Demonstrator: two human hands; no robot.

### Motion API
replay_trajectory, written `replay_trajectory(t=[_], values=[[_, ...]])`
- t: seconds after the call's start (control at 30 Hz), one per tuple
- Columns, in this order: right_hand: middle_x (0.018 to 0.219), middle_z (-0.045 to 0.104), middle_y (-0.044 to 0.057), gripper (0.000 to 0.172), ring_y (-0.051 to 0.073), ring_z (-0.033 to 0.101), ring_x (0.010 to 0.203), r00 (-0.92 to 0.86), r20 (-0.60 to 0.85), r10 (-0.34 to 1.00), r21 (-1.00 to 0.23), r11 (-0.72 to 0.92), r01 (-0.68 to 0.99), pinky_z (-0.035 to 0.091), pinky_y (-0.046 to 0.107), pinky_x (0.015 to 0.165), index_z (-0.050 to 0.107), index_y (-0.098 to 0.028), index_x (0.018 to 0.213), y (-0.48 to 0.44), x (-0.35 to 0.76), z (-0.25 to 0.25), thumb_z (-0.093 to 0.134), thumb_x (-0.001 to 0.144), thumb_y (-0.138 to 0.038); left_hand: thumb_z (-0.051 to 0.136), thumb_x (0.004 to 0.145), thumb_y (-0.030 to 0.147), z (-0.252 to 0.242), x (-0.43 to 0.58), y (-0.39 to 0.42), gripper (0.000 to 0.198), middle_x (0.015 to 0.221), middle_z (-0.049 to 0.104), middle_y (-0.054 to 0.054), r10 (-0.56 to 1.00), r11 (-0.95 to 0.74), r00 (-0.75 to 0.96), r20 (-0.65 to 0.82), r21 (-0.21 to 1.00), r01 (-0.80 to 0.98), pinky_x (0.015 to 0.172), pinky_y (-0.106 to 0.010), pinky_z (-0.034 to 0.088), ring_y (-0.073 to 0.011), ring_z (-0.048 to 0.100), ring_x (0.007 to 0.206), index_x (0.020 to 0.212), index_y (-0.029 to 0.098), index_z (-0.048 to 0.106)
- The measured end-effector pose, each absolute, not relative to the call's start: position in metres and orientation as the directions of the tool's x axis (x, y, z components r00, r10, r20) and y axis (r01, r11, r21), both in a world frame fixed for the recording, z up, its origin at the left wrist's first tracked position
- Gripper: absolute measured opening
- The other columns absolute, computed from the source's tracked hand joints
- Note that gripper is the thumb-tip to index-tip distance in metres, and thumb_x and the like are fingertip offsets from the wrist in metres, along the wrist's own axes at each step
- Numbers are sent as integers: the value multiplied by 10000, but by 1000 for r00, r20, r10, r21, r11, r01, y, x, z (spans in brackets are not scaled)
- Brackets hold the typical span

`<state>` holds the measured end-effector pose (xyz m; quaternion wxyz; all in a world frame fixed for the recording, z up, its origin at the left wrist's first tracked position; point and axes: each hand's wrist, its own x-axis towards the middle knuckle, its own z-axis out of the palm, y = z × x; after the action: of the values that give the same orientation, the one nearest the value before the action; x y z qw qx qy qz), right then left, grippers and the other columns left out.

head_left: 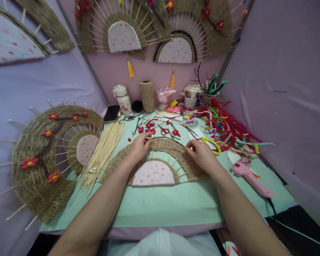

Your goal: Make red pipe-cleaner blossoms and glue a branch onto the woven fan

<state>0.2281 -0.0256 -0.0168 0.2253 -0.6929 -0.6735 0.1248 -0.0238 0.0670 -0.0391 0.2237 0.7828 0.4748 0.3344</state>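
A half-round woven fan of jute twine (pixel 165 149) with wooden spokes and a pink dotted centre (pixel 153 174) lies on the pale green table (pixel 176 206). My left hand (pixel 139 146) rests on the woven arch at its upper left, fingers curled and pressed on the twine edge. My right hand (pixel 200 152) presses on the upper right of the arch, fingers bent in a pinch at the twine. What the fingertips hold, if anything, is too small to make out.
A bundle of bamboo sticks (pixel 104 153) lies left of the fan. A finished fan with red flowers (pixel 42 160) leans at far left. Scissors (pixel 164 131), small red flowers, a twine spool (pixel 147 96), pipe cleaners (pixel 224 124) and a pink glue gun (pixel 249 174) crowd the back and right.
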Motion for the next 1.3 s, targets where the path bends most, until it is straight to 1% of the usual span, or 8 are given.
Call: replay_trajectory(t=[0.17, 0.3, 0.4, 0.57, 0.7, 0.97, 1.1, 1.3], values=[[770, 690, 37, 110, 189, 603, 746, 48, 232, 971, -532, 85, 843, 382, 283, 690, 627, -195, 783, -27, 226, -17, 579, 866, -248, 582, 830, 161, -40, -17, 67, 311, 1102, 714, -85, 961, -229, 243, 134, 878, 420, 925, -364, 526, -204, 670, 994, 1124, 185, 680], [778, 687, 30, 39, 183, 608, 726, 62, 332, 941, -546, 138, 826, 405, 284, 693, 644, -191, 853, -27, 227, -21, 619, 837, -216, 499, 851, 133, -44, -17, 70, 305, 1069, 723, -99, 989, -60, 145, 27, 972, 229, 905, -367, 547, -185, 697, 934, 1093, 151, 684], [841, 694, 44, 82, 192, 616, 786, -24, 354, 935, -491, 208, 846, 418, 292, 736, 667, -192, 881, -25, 229, -24, 601, 838, -169, 521, 830, 115, -46, -22, 72, 286, 1061, 725, -80, 986, -159, 106, 129, 918, 363, 953, -376, 518, -192, 678, 978, 1042, 164, 707], [874, 682, 46, 152, 198, 606, 850, -127, 284, 950, -371, 231, 899, 396, 290, 738, 680, -199, 815, -27, 228, -24, 553, 857, -129, 545, 848, 128, -43, -27, 67, 262, 1066, 709, -63, 900, -436, 270, 344, 669, 602, 970, -360, 492, -198, 638, 1026, 1039, 191, 713], [870, 660, 48, 144, 202, 594, 843, -89, 200, 976, -277, 143, 950, 365, 290, 688, 657, -192, 794, -30, 225, -20, 544, 855, -128, 533, 861, 118, -41, -24, 62, 264, 1067, 689, -68, 852, -523, 370, 370, 580, 625, 931, -342, 502, -192, 631, 1008, 1053, 185, 701], [904, 673, 65, 96, 209, 607, 862, -28, 59, 998, -217, 40, 975, 331, 287, 632, 646, -196, 809, -28, 223, -21, 567, 843, -154, 521, 895, 161, -43, -19, 57, 276, 1138, 659, -71, 802, -597, 454, 387, 511, 618, 937, -341, 490, -191, 614, 1036, 1126, 190, 669], [922, 684, 62, 76, 215, 614, 875, -28, 17, 999, -234, 31, 972, 327, 284, 623, 660, -204, 810, -28, 223, -22, 596, 837, -172, 488, 924, 186, -42, -17, 55, 288, 1135, 656, -77, 785, -619, 498, 368, 483, 619, 933, -344, 491, -196, 614, 1033, 1157, 195, 658], [936, 698, 60, 85, 198, 610, 893, -87, -7, 996, -398, 77, 914, 385, 270, 738, 696, -194, 876, -27, 242, -19, 648, 806, -201, 452, 955, 239, -47, -18, 57, 292, 1160, 650, -81, 765, -640, 556, 326, 477, 602, 971, -346, 472, -207, 600, 1082, 1135, 199, 679]])
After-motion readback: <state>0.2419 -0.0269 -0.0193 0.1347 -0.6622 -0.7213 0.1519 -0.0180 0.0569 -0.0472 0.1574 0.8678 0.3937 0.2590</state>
